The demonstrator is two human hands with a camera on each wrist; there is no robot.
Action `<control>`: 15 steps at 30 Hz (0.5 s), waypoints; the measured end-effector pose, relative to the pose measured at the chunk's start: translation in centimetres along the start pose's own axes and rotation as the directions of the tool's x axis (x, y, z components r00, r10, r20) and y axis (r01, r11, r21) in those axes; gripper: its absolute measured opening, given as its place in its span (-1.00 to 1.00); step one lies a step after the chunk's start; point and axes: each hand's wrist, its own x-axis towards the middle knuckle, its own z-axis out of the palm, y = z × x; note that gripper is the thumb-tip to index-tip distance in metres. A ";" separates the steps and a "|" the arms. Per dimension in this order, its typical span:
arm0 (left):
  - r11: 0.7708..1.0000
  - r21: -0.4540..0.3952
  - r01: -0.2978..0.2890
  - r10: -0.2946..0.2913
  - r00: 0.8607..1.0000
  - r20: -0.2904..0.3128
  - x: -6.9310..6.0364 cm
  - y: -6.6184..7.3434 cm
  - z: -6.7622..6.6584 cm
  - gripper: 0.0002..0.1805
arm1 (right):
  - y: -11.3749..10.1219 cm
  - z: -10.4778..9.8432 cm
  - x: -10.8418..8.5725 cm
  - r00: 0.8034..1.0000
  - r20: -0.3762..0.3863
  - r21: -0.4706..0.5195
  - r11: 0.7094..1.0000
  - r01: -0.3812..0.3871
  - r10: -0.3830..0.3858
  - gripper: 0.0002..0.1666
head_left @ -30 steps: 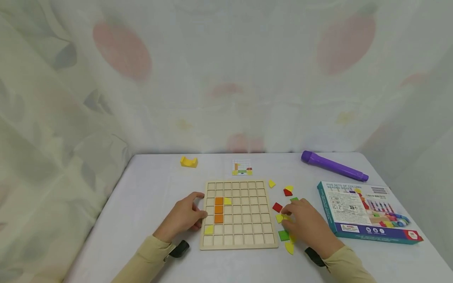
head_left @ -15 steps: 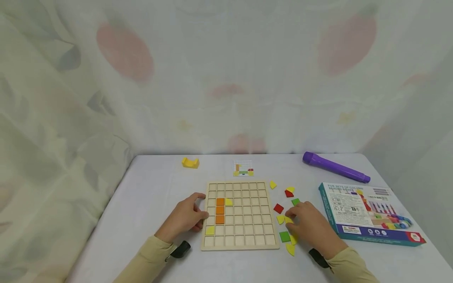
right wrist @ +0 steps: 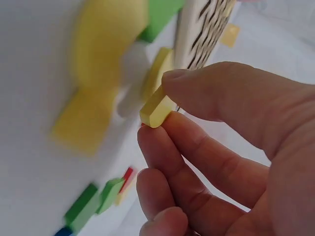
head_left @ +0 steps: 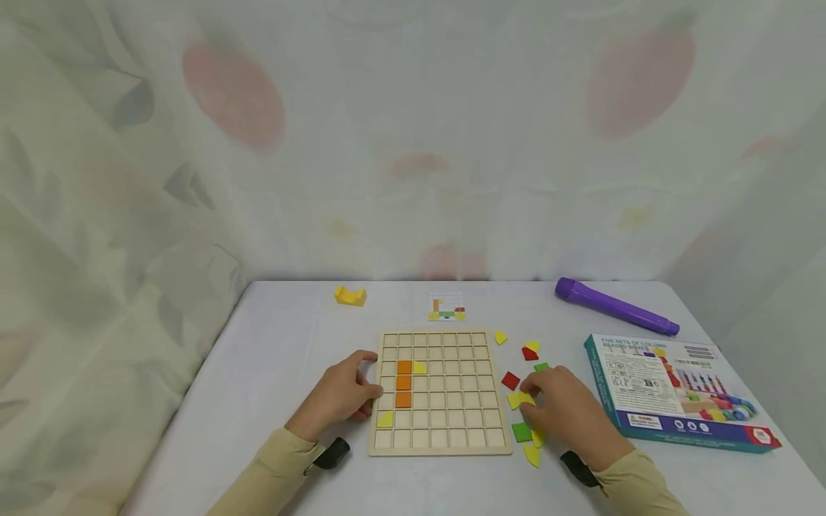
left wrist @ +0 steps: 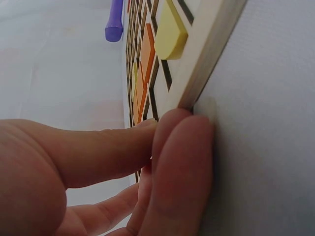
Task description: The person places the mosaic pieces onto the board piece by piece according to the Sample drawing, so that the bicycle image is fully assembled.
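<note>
A square wooden grid board (head_left: 441, 451) lies flat on the table, with orange square tiles (head_left: 404, 383) in a column and two yellow tiles in its cells. My left hand (head_left: 338, 394) grips the board's left edge; in the left wrist view the thumb (left wrist: 113, 152) is on the upper side and fingertips press the rim. To the right of the board, my right hand (head_left: 568, 412) pinches a small yellow tile (right wrist: 155, 114) between thumb and fingers, just above the loose pieces. Beneath that hand, some yellow pieces are partly hidden.
Loose red (head_left: 510, 380), green (head_left: 522, 432) and yellow pieces (head_left: 532, 456) lie along the board's right side. Behind the board is a pattern card (head_left: 447, 306), with a yellow notched block (head_left: 350, 296) to its left. A purple tube (head_left: 616, 307) and a toy box (head_left: 680, 390) occupy the right.
The head view has shifted slightly. My right fingertips have drawn back a little to the right, exposing more of the yellow pieces. My left hand stays on the board's edge.
</note>
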 end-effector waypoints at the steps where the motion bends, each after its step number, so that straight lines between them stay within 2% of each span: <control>1: 1.000 -0.002 0.000 0.000 1.000 0.000 0.0 0.0 0.0 -0.25 | -0.3 0.0 0.0 1.000 0.000 0.005 1.000 0.003 -0.003 -0.78; 8: 1.000 -0.006 0.001 -0.001 1.000 0.003 -0.1 0.1 0.0 -0.25 | -4.1 1.1 0.6 0.995 -0.046 0.017 0.995 0.094 -0.093 -0.80; 15: 1.000 0.001 0.009 -0.009 1.000 0.000 0.0 0.2 0.1 -0.26 | -9.1 3.1 1.5 0.971 -0.054 0.012 0.972 0.235 -0.234 -0.81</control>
